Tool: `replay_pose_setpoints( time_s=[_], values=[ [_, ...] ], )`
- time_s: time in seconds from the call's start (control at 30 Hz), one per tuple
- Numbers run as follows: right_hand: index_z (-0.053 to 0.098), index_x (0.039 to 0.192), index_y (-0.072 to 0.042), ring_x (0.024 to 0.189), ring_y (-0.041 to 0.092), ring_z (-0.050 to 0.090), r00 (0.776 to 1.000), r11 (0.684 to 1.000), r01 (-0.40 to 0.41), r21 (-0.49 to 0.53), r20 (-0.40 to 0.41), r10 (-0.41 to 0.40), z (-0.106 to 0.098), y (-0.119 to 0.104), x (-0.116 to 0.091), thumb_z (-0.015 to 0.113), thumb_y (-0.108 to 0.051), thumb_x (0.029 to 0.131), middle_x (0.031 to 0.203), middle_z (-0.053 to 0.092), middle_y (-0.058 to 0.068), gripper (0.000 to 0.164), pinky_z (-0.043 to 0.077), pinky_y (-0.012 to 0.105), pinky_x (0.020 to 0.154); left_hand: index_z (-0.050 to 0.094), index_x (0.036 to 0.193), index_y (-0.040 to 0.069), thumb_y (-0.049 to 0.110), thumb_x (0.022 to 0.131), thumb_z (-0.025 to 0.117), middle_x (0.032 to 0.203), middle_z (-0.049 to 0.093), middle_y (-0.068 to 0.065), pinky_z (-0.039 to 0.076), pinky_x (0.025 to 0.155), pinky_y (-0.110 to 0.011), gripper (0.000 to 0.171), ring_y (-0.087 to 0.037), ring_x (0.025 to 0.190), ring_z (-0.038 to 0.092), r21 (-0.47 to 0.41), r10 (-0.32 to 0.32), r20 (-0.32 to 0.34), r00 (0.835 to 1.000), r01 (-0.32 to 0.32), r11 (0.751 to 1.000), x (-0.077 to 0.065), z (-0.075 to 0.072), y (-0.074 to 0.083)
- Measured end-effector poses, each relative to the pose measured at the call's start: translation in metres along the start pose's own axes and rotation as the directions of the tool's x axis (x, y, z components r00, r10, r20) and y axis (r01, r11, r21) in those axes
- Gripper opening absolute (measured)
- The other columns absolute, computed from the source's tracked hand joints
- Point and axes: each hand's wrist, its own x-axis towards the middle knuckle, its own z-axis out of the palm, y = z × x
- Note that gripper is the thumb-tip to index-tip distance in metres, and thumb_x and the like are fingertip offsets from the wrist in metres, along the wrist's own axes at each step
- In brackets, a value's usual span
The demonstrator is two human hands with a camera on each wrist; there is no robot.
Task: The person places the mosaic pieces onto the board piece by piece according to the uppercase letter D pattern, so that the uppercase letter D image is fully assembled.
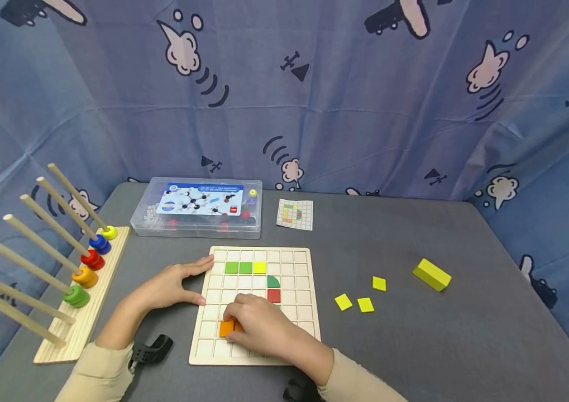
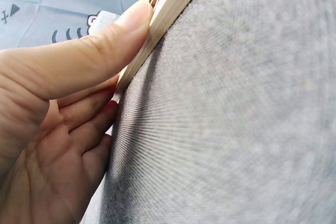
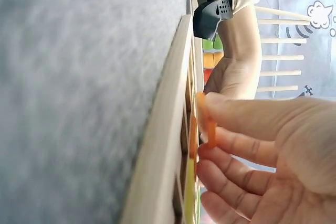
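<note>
A wooden grid board (image 1: pixel 204 349) lies on the table before me. My left hand (image 1: pixel 176 285) is at its left side, with the thumb and fingertips touching the edge. My right hand (image 1: pixel 264 324), over the lower part of the board, pinches an orange square tile (image 3: pixel 211 129) between thumb and fingers. In the right wrist view the tile is tilted just above the grid. Another orange tile (image 3: pixel 192 142) lies in the board, with a yellow tile (image 3: pixel 189 190) beside it. Farther up are two green squares (image 1: pixel 238 268), a yellow square (image 1: pixel 259 268), a green quarter-round (image 1: pixel 272 282) and a red square (image 1: pixel 273 295).
Three loose yellow tiles (image 1: pixel 366 305) and a yellow block (image 1: pixel 432 274) lie to the right. Behind the board are a pattern card (image 1: pixel 295 215) and a clear plastic case (image 1: pixel 196 228). A wooden peg stand (image 1: pixel 108 262) with coloured rings stands on the left.
</note>
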Motion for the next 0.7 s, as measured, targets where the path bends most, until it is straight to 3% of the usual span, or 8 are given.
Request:
replay_pose_setpoints(
  time_s=[0.27,0.7],
  values=[
    [0.071,0.096,-0.017,0.073,0.002,0.048,0.998,0.995,0.047,-0.085,-0.027,-0.05,0.0084,-0.0008,0.0041,0.077,-0.03,0.078,0.083,0.058,-0.008,0.023,0.043,0.015,0.068,0.038,0.146,0.007,0.038,0.076,0.076,0.154,0.029,-0.011,0.027,0.109,-0.056,0.085,-0.037,0.14,0.026,-0.005,0.004,0.0,1.0,-0.004,1.0,0.0002,0.0002,0.0003],
    [0.069,0.108,-0.016,0.083,0.002,0.053,0.997,0.999,0.045,0.005,0.065,-0.045,-0.0008,0.0022,-0.0011,0.075,-0.032,0.081,0.096,0.06,-0.007,0.032,0.045,0.016,0.077,0.038,0.145,0.006,0.039,0.076,0.076,0.154,0.029,-0.012,0.028,0.108,-0.057,0.086,-0.038,0.14,0.027,0.02,0.019,0.008,1.0,-0.02,1.0,-0.0006,-0.0015,0.0041]
  ],
)
